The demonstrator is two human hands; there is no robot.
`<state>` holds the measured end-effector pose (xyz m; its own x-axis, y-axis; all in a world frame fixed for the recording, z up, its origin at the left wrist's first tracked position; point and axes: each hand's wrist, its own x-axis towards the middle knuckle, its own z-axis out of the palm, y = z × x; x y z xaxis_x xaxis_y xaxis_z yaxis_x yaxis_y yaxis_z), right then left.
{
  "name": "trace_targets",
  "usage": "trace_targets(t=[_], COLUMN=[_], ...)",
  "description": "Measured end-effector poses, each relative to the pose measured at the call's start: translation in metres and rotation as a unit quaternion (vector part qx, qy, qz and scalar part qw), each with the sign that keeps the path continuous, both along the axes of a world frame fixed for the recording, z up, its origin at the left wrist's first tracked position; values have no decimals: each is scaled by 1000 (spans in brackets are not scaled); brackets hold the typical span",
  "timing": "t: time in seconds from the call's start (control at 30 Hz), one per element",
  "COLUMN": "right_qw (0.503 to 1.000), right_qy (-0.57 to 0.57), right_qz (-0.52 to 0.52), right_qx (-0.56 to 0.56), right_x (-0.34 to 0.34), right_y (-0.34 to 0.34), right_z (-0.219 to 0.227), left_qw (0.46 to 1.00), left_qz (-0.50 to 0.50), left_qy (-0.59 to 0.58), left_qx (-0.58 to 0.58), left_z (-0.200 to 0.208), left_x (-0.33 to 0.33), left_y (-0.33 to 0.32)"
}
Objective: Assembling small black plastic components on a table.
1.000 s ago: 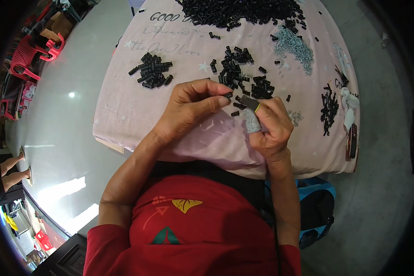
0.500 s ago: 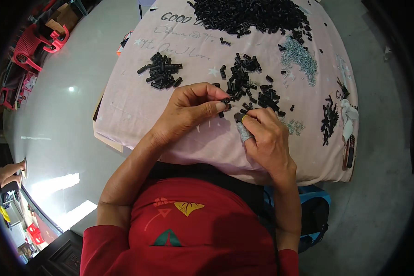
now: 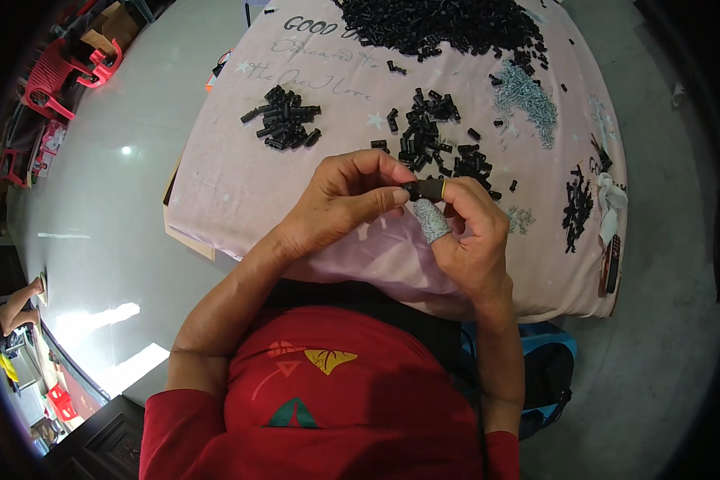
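Right hand (image 3: 474,232) has come up beside left (image 3: 340,200), whose grip I see pinching a small black plastic piece (image 3: 412,191) just left of the right's black finger sleeve (image 3: 431,189); long axis and right grip's hold, can't tell.

The left arm (image 3: 236,280) is bent at the elbow and slants inward; the right arm (image 3: 502,352) points nearly straight forward. The left hand (image 3: 346,200) makes a pinch with thumb (image 3: 386,198) and forefinger (image 3: 392,166). Close beside it, the right hand (image 3: 474,228) has curled fingers, with thumb and forefinger covered.
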<state>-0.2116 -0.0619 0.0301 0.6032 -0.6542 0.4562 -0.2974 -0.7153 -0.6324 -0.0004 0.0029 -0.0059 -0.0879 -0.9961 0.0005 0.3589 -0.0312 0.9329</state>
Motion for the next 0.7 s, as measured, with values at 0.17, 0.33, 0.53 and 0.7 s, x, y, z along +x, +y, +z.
trace_targets(t=[0.17, 0.33, 0.53, 0.7], right_qw=[1000, 998, 996, 988], right_qy=[-24, -47, -84, -138], right_qz=[-18, -42, -31, -21], right_qx=[-10, 7, 23, 70], right_x=[6, 9, 6, 1], right_y=[3, 7, 5, 1], right_z=[-1, -9, -19, -14], left_qw=[999, 997, 998, 999], left_qz=[33, 66, 54, 41], left_qy=[19, 20, 11, 6], left_qx=[-26, -25, -1, 8], left_z=[-7, -7, -6, -5], left_x=[-10, -13, -10, -7], left_y=[0, -1, -1, -2])
